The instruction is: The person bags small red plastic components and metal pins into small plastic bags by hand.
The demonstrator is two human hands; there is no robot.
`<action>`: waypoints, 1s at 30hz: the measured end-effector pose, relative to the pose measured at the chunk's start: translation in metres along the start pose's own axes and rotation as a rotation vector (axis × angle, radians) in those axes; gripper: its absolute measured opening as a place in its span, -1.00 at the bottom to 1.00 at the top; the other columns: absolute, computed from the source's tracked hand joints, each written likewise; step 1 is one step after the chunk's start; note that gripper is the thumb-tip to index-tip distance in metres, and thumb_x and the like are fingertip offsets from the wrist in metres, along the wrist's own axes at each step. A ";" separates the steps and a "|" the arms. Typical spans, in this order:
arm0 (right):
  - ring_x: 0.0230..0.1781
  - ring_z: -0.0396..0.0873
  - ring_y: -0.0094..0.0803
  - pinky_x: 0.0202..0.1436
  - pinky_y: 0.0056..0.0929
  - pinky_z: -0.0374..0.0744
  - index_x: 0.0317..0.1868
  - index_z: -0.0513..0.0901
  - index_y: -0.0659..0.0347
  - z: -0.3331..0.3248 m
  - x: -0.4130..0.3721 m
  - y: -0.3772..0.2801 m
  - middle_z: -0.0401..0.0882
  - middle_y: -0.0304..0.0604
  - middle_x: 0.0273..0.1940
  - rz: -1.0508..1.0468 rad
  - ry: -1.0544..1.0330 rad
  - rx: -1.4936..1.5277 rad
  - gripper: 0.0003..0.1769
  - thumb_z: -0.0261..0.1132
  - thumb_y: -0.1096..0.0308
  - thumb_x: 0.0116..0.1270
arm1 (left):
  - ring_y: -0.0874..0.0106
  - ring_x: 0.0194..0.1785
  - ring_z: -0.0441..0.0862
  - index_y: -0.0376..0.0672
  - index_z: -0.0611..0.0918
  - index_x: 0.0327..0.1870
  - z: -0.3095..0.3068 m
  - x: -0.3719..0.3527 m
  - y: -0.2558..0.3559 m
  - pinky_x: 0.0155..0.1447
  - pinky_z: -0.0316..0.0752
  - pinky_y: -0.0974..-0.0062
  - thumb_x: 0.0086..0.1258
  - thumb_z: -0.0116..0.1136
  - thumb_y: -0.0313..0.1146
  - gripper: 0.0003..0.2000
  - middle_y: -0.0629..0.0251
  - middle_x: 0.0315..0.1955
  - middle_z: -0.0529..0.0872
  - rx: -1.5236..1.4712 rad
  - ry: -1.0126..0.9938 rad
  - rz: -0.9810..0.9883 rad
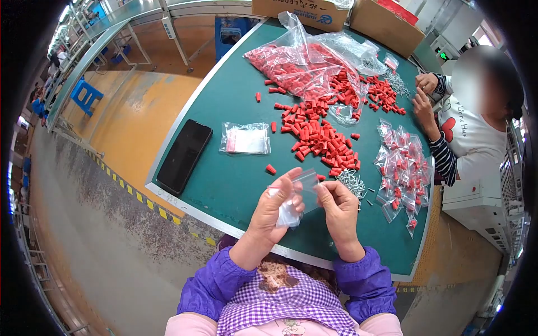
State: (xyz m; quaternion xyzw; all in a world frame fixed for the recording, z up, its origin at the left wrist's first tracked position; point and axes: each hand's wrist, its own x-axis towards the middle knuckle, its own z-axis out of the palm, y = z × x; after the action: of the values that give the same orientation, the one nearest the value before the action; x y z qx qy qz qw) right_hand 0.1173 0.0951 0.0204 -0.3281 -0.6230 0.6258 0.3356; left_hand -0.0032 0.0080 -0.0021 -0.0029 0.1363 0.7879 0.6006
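Near the front edge of the green table (213, 190), my left hand (270, 208) holds several small clear zip bags (287, 214) in its palm. My right hand (339, 210) pinches the edge of one clear bag (307, 187) that spans the gap between my hands. Just beyond my hands lies a heap of red caps (319, 139). A pile of screws (352, 183) is beside my right fingertips. Filled small bags with red caps (400, 162) lie to the right. A stack of flat bags (246, 139) rests left of the heap.
A black phone (185, 157) lies at the table's left edge. A large bag of red caps (297, 61) and cardboard boxes (386, 25) are at the back. At the right, a co-worker (476, 112) has both hands over the table edge.
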 end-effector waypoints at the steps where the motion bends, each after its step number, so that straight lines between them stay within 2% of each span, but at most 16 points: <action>1: -0.45 0.37 -0.74 -0.40 -0.73 0.36 -0.24 0.61 0.34 -0.001 -0.001 0.000 0.49 -0.42 -0.45 0.001 0.002 -0.001 -0.87 0.25 0.42 0.37 | 0.55 -0.31 0.51 -0.27 0.45 0.14 0.006 -0.003 0.000 -0.24 0.45 0.57 0.35 0.20 -0.19 -0.55 0.32 -0.21 0.59 0.142 0.051 -0.007; 2: -0.44 0.38 -0.73 -0.39 -0.72 0.37 -0.23 0.61 0.33 -0.002 -0.003 0.000 0.50 -0.40 -0.44 0.022 -0.058 -0.048 -0.87 0.25 0.41 0.37 | 0.60 -0.37 0.48 -0.30 0.50 0.07 0.010 -0.005 0.000 -0.30 0.40 0.62 0.32 0.25 -0.21 -0.58 0.36 -0.27 0.59 0.283 0.101 -0.015; 3: -0.44 0.40 -0.72 -0.38 -0.71 0.38 -0.22 0.61 0.33 -0.004 -0.004 0.000 0.51 -0.39 -0.44 0.042 -0.116 -0.095 -0.87 0.26 0.41 0.36 | 0.64 -0.45 0.45 -0.31 0.59 -0.09 0.013 -0.003 -0.005 -0.39 0.37 0.66 0.32 0.26 -0.30 -0.72 0.40 -0.37 0.60 0.339 0.279 0.028; 6: -0.44 0.43 -0.71 -0.38 -0.69 0.40 -0.20 0.62 0.31 -0.012 -0.002 -0.013 0.53 -0.38 -0.43 0.020 -0.073 -0.022 -0.86 0.26 0.40 0.36 | 0.65 -0.51 0.43 -0.29 0.63 -0.18 0.014 -0.005 0.000 -0.45 0.35 0.67 0.33 0.24 -0.35 -0.81 0.40 -0.43 0.61 0.387 0.312 0.022; 10: -0.44 0.44 -0.71 -0.37 -0.69 0.41 -0.19 0.64 0.30 -0.064 0.008 -0.017 0.55 -0.37 -0.43 -0.106 0.228 -0.210 -0.87 0.26 0.41 0.36 | 0.68 -0.53 0.42 -0.28 0.64 -0.17 0.021 -0.006 0.005 -0.47 0.30 0.71 0.32 0.25 -0.40 -0.84 0.42 -0.44 0.62 0.447 0.359 0.056; 12: -0.44 0.45 -0.69 -0.37 -0.68 0.42 -0.21 0.64 0.30 -0.084 0.002 -0.016 0.55 -0.35 -0.44 -0.100 0.224 -0.327 -0.88 0.28 0.43 0.33 | 0.69 -0.53 0.40 -0.26 0.65 -0.20 0.027 -0.007 0.003 -0.48 0.26 0.72 0.31 0.26 -0.42 -0.86 0.45 -0.45 0.61 0.441 0.408 0.059; 14: -0.45 0.46 -0.67 -0.38 -0.66 0.43 -0.22 0.65 0.31 -0.091 -0.007 -0.016 0.56 -0.34 -0.45 -0.092 0.216 -0.442 -0.90 0.29 0.45 0.30 | 0.71 -0.54 0.37 -0.23 0.66 -0.29 0.019 -0.008 0.003 -0.47 0.23 0.73 0.30 0.28 -0.43 -0.92 0.48 -0.48 0.59 0.591 0.291 0.074; 16: -0.48 0.49 -0.59 -0.38 -0.62 0.45 -0.26 0.65 0.31 -0.092 -0.018 -0.020 0.59 -0.26 -0.46 -0.136 0.034 -0.673 -0.90 0.32 0.48 0.24 | 0.72 -0.54 0.36 -0.22 0.65 -0.34 0.021 -0.010 0.001 -0.46 0.22 0.74 0.30 0.28 -0.44 -0.93 0.49 -0.49 0.58 0.654 0.285 0.098; 17: -0.37 0.57 -0.41 -0.30 -0.51 0.52 -0.17 0.64 0.28 -0.094 -0.022 -0.021 0.60 -0.15 -0.34 -0.104 -0.043 -0.709 -0.78 0.35 0.52 0.13 | 0.73 -0.53 0.35 -0.21 0.64 -0.39 0.021 -0.010 0.000 -0.45 0.21 0.75 0.29 0.29 -0.45 -0.92 0.50 -0.50 0.57 0.723 0.280 0.129; 18: -0.37 0.57 -0.41 -0.30 -0.51 0.52 -0.17 0.64 0.28 -0.093 -0.024 -0.023 0.60 -0.15 -0.34 -0.099 -0.040 -0.712 -0.78 0.35 0.52 0.13 | 0.73 -0.53 0.35 -0.21 0.64 -0.39 0.021 -0.010 -0.002 -0.45 0.21 0.75 0.29 0.29 -0.45 -0.92 0.50 -0.50 0.57 0.721 0.279 0.122; 20: -0.20 0.56 -0.30 -0.14 -0.43 0.53 -0.09 0.61 0.26 -0.089 -0.026 -0.028 0.56 -0.12 -0.21 -0.319 -0.183 -1.055 -0.65 0.37 0.55 0.06 | 0.74 -0.51 0.36 -0.20 0.61 -0.44 0.019 -0.008 -0.006 -0.43 0.23 0.76 0.27 0.31 -0.47 -0.89 0.51 -0.51 0.56 0.798 0.244 0.222; 21: -0.11 0.51 -0.17 -0.07 -0.31 0.52 -0.03 0.60 0.21 -0.089 -0.025 -0.027 0.50 -0.06 -0.18 -0.265 -0.229 -1.064 -0.55 0.38 0.55 -0.02 | 0.74 -0.51 0.36 -0.20 0.61 -0.44 0.018 -0.008 -0.007 -0.43 0.23 0.76 0.27 0.31 -0.47 -0.89 0.51 -0.51 0.56 0.799 0.243 0.220; 25: -0.19 0.51 -0.21 -0.16 -0.32 0.54 -0.10 0.60 0.23 -0.085 -0.012 -0.028 0.48 -0.13 -0.27 -0.387 -0.267 -1.189 -0.61 0.35 0.55 -0.02 | 0.74 -0.48 0.40 -0.21 0.60 -0.44 0.015 -0.006 -0.012 -0.39 0.27 0.76 0.25 0.33 -0.48 -0.88 0.52 -0.51 0.57 0.877 0.177 0.314; 27: -0.21 0.51 -0.22 -0.18 -0.31 0.54 -0.19 0.60 0.26 -0.084 -0.005 -0.026 0.47 -0.14 -0.30 -0.477 -0.338 -1.214 -0.72 0.32 0.54 0.01 | 0.73 -0.47 0.41 -0.21 0.61 -0.43 0.016 -0.007 -0.012 -0.38 0.30 0.75 0.24 0.33 -0.48 -0.89 0.51 -0.50 0.58 0.864 0.153 0.342; 28: -0.21 0.51 -0.22 -0.18 -0.31 0.54 -0.19 0.60 0.26 -0.084 -0.002 -0.023 0.47 -0.14 -0.30 -0.481 -0.341 -1.213 -0.72 0.32 0.54 0.01 | 0.73 -0.47 0.41 -0.23 0.63 -0.38 0.018 -0.009 -0.011 -0.37 0.31 0.75 0.25 0.32 -0.48 -0.92 0.49 -0.48 0.60 0.864 0.186 0.273; 30: -0.23 0.50 -0.21 -0.20 -0.31 0.53 -0.33 0.57 0.29 -0.083 0.002 -0.018 0.46 -0.13 -0.33 -0.531 -0.344 -1.234 -0.89 0.27 0.52 0.07 | 0.73 -0.47 0.41 -0.24 0.65 -0.34 0.023 -0.013 -0.007 -0.36 0.33 0.74 0.26 0.32 -0.47 -0.93 0.47 -0.45 0.61 0.862 0.221 0.207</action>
State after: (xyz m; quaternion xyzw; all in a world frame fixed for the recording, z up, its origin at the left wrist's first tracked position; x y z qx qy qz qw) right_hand 0.1852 0.1437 0.0376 -0.1916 -0.9686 0.0967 0.1257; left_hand 0.0111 0.0026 0.0208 0.1771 0.5146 0.7101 0.4468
